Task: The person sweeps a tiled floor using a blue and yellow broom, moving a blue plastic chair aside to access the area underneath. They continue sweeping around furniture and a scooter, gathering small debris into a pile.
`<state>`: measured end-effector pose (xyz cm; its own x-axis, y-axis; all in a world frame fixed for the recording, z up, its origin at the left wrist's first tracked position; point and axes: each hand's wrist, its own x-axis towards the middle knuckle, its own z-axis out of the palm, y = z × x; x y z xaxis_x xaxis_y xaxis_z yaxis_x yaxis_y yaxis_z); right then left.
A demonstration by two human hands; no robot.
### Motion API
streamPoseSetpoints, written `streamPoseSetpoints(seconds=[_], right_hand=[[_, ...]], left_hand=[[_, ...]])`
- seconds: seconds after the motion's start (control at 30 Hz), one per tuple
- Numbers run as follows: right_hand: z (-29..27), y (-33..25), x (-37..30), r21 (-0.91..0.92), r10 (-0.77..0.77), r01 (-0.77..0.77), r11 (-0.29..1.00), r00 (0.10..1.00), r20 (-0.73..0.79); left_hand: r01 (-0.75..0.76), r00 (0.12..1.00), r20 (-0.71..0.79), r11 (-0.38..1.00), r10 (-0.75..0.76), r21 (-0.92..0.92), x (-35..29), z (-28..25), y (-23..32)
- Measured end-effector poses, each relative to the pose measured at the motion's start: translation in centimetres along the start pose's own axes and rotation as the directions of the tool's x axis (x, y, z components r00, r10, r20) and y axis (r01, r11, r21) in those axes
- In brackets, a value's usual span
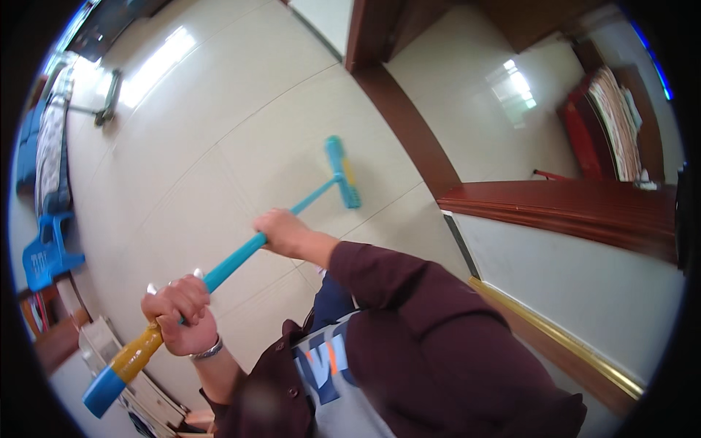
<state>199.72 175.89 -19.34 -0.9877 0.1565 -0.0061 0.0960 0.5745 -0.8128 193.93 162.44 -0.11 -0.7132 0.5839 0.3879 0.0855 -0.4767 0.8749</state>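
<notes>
Both of my hands grip the long teal handle of a mop (237,261), which slants across the view. My left hand (180,312), with a silver band at the wrist, is closed around the upper part, just beside the yellow and blue end grip (131,358). Farther down the pole, my right hand (285,232) is wrapped around it. The T-shaped teal and yellow mop head (342,174) lies on the glossy tiled floor (182,175), slightly blurred. What its underside is made of cannot be made out.
A dark red door frame (526,208) and sill (412,124) lie to the right, with a low bed-like piece (617,124) beyond. At the left stand a blue plastic chair (47,252) and a wheeled metal base (108,102). White wall (555,285) borders the near right.
</notes>
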Motion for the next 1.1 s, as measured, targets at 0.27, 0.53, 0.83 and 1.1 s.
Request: streamPoseSetpoints(seconds=[0.27,0.53,0.83,1.1], right_hand=[[1.5,10.2,-15.6,-0.131,0.263,-0.24,0.962,0.941,0.212],[7.6,6.0,-8.3,-0.042,0.089,-0.081,0.996,0.956,0.279],[5.3,-3.5,-8.5,0.093,-0.062,0.056,0.994,0.996,0.057],[4.7,6.4,-22.4,-0.093,0.14,-0.128,0.987,0.98,0.143]], left_hand=[[0.471,0.866,-0.041,0.841,-0.498,-0.267,-8.8,1.7,-8.9],[0.417,0.901,-0.093,0.904,-0.425,-0.09,-7.1,-2.6,-3.7],[-0.007,0.984,-0.175,0.997,0.02,0.075,-9.5,2.9,5.2],[0.46,0.878,-0.122,0.886,-0.463,-0.054,-18.2,6.4,-3.2]])
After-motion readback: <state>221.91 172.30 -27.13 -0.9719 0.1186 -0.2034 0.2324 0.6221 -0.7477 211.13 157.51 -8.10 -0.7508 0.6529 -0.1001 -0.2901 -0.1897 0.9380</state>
